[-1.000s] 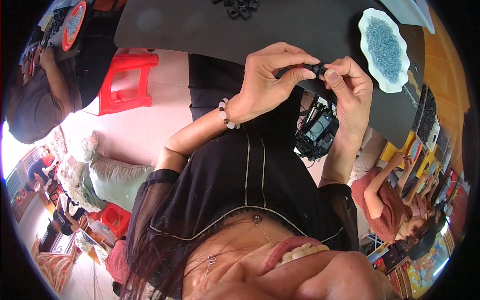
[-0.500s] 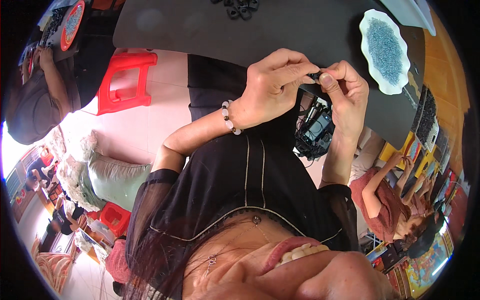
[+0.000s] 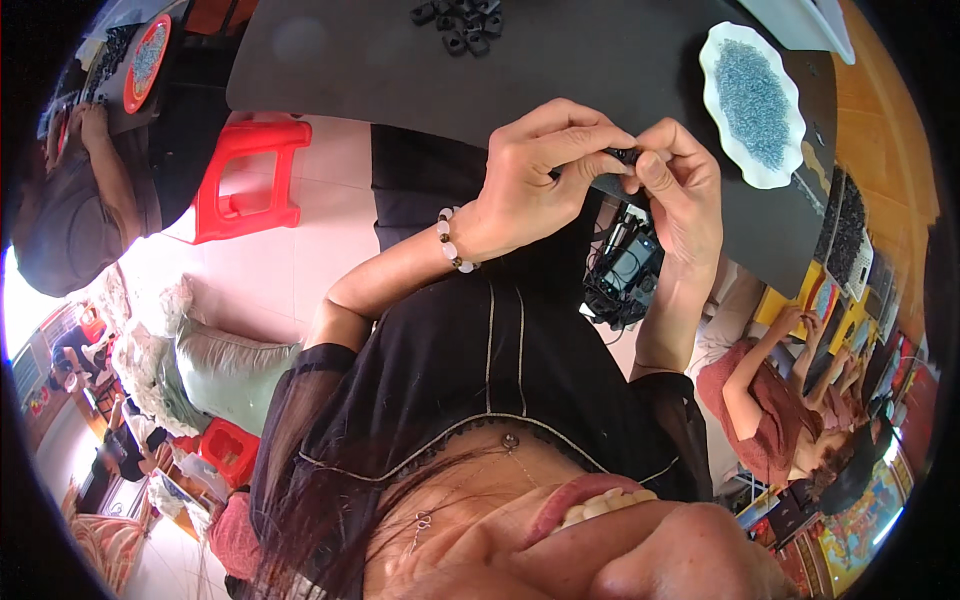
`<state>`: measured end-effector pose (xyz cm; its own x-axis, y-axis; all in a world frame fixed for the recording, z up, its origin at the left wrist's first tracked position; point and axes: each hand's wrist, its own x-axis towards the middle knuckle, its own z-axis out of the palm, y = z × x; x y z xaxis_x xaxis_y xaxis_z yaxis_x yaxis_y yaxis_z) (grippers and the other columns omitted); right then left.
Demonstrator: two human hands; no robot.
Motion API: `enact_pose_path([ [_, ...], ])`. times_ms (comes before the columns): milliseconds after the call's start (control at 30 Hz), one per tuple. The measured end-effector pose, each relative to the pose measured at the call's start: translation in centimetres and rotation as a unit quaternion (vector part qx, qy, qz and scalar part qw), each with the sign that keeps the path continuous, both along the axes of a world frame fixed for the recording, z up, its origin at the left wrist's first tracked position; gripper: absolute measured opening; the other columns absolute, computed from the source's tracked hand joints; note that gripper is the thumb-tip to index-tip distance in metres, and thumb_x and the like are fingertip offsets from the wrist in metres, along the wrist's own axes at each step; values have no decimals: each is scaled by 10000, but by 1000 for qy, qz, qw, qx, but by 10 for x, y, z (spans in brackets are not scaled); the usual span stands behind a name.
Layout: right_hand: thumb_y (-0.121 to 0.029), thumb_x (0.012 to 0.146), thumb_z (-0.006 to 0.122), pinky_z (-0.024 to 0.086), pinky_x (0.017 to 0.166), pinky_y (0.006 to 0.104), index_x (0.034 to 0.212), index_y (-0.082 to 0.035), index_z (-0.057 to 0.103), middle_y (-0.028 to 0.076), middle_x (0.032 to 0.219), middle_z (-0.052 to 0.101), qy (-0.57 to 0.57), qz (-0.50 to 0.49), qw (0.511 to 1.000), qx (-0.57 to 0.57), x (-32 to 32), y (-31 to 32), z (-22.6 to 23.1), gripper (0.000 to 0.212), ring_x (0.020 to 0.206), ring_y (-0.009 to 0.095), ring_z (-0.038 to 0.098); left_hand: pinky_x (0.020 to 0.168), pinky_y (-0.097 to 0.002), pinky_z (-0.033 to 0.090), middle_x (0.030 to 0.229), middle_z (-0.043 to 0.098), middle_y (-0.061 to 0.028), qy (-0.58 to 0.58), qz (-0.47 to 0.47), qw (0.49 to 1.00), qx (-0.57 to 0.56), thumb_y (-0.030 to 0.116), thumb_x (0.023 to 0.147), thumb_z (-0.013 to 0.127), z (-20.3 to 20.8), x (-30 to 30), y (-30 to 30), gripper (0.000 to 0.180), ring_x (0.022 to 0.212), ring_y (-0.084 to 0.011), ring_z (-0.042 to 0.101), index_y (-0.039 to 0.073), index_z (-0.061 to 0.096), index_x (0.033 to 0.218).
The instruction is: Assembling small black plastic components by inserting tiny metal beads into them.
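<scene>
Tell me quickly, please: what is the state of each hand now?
Left hand: closed, holding a black part.
Right hand: at the black part's right end; its grip cannot be told.

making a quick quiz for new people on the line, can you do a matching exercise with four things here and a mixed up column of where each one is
Column one
1. small black piece
2. scalloped white dish
3. beaded bracelet
4. large red stool

Column two
A. around the left wrist
B. on the pale floor, left of the person
C. at the fingertips of the left hand and right hand
D. on the dark table, with tiny blue-grey beads in it

Right pairs: 1-C, 2-D, 3-A, 4-B
</scene>
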<state>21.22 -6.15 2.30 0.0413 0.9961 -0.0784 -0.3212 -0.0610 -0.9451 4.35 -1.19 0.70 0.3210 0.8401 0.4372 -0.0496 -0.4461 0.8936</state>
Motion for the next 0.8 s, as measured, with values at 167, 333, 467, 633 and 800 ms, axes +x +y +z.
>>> enact_pose_path([
  [167, -288, 876, 733, 508, 719, 227, 1086, 41, 629, 69, 952, 663, 47, 47, 998, -16, 6, -1, -4, 403, 777, 106, 633, 710, -236, 529, 1034, 624, -70, -30, -52, 998, -15, -57, 799, 711, 9, 0, 2, 245, 838, -130, 630, 60, 743, 1012],
  [333, -349, 904, 686, 547, 821, 282, 1228, 103, 567, 144, 1157, 628, 84, 100, 992, -5, 6, -3, -4, 569, 941, 169, 662, 709, -245, 513, 1120, 566, -70, 32, -48, 997, 49, -43, 778, 730, 15, -4, 3, 258, 799, -118, 587, 67, 744, 1012],
  [467, -320, 921, 664, 516, 764, 228, 1196, 109, 586, 135, 1084, 657, 121, 95, 988, 28, 0, -6, -5, 516, 897, 113, 628, 711, -261, 506, 1141, 555, -79, 53, -49, 996, 52, -33, 757, 744, 21, -5, 0, 257, 800, -128, 576, 63, 742, 995],
  [633, -310, 923, 663, 399, 620, 188, 1147, 105, 620, 112, 983, 683, 102, 29, 994, 17, -13, -11, -15, 474, 717, 60, 514, 712, -260, 509, 1131, 561, -86, 64, -48, 995, 58, -44, 761, 732, 23, -10, -3, 239, 796, -140, 586, 45, 735, 984],
  [800, -352, 958, 600, 482, 649, 204, 1169, 107, 598, 135, 988, 687, 129, 31, 991, 2, -19, -8, -9, 505, 752, 100, 612, 701, -265, 529, 1133, 599, -93, 58, -38, 997, 20, -43, 761, 732, 25, -14, 1, 233, 808, -145, 629, 29, 729, 983],
])
